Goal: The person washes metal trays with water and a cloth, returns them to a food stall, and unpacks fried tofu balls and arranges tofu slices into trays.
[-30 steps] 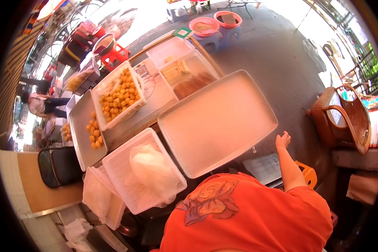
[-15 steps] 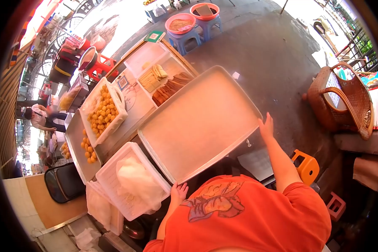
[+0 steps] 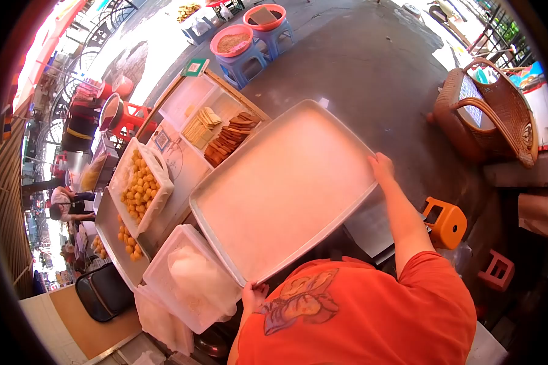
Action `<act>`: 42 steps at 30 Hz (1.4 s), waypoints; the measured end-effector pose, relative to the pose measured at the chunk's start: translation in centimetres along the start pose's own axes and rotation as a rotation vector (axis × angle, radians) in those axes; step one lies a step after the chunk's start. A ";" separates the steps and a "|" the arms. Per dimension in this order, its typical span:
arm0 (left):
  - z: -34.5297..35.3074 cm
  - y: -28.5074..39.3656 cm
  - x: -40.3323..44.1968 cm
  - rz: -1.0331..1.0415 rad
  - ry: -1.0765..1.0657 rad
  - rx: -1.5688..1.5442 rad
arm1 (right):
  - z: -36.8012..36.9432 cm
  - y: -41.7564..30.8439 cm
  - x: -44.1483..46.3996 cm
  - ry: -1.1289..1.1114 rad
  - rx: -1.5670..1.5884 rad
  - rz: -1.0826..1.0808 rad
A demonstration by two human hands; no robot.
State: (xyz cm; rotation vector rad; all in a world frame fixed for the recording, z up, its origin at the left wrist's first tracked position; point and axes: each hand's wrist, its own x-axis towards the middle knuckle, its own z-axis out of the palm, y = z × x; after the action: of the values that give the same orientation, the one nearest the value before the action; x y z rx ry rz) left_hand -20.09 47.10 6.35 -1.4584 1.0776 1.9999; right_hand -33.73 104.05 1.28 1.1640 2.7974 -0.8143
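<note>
Over a grey floor, beside a food table, the big tray lies before the person, the right hand clasping its right edge and the left hand its near corner: two-handed hold apparently complete, release not yet done, underside support indeterminable.

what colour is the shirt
The shirt is orange-red, with a picture print on the front; it shows best in the head view.
</note>
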 end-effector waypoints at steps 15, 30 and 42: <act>38.7 8.2 -20.9 1.066 -0.501 0.573 | 7.8 15.6 -10.3 -0.149 0.462 0.610; 41.5 6.2 -19.5 0.874 -0.669 0.489 | -4.3 23.0 -5.5 0.071 0.811 0.637; 10.4 1.5 -5.1 0.198 -0.048 0.306 | -5.0 10.9 -4.4 0.174 0.193 0.038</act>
State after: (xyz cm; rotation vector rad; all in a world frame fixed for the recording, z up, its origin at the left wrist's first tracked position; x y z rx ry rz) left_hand -25.59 54.95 13.08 -1.1784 1.4810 1.8819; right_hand -22.31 109.91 1.47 1.3748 2.8737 -1.0494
